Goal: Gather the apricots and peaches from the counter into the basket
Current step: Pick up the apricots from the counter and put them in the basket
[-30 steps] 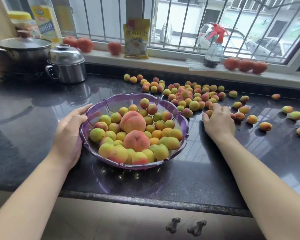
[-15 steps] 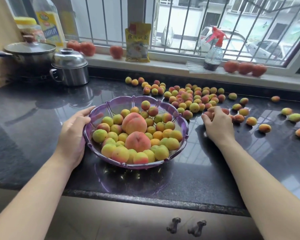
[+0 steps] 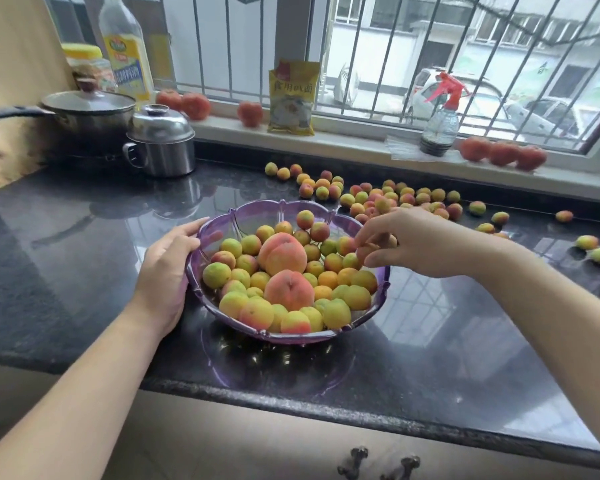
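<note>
Over ribbed purple basket (image 3: 222, 216) | R hand (image 3: 420, 244) pinches apricots (image 3: 378, 245)

The yellow packet (image 3: 293, 98) standing on the windowsill (image 3: 361, 142) carried a line of Chinese characters reading 食用碱面 across its upper front. The oil bottle (image 3: 127, 53) at the left bore a yellow label with blue print too blurred to read. No other text, number or brand was legible.
</note>
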Action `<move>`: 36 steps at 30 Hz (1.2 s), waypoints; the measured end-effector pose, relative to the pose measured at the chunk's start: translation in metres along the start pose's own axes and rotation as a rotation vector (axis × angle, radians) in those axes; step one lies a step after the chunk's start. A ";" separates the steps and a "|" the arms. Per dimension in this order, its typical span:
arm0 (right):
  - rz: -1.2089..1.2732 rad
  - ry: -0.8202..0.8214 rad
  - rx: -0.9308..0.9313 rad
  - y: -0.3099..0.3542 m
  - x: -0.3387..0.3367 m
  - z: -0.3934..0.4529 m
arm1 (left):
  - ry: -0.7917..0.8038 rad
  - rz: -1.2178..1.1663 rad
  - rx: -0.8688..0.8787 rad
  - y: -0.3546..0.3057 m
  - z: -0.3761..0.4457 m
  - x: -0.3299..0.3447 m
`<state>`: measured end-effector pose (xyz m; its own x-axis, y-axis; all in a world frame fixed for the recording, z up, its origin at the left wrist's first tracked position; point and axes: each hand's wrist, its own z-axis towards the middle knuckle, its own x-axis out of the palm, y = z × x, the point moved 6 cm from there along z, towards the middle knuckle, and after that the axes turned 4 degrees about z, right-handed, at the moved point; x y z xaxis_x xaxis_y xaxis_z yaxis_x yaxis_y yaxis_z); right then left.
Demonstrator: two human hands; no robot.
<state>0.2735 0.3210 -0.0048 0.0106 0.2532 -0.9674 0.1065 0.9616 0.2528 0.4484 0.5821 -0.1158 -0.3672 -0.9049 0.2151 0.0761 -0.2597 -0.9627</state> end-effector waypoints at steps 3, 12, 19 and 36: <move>-0.049 0.032 0.010 -0.003 0.005 0.003 | 0.006 0.016 0.000 -0.001 0.000 0.000; -0.082 0.152 -0.016 0.005 0.000 -0.001 | 0.023 0.041 0.001 -0.001 0.000 -0.001; -0.013 0.019 0.018 -0.002 -0.003 -0.004 | 0.023 0.010 0.003 0.000 -0.001 0.000; -0.019 -0.526 0.459 -0.089 0.063 0.025 | -0.006 0.031 -0.021 -0.007 -0.007 0.005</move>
<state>0.2894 0.2485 -0.0889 0.4722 0.0408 -0.8805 0.5196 0.7940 0.3154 0.4397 0.5814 -0.1088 -0.3591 -0.9146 0.1860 0.0678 -0.2244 -0.9721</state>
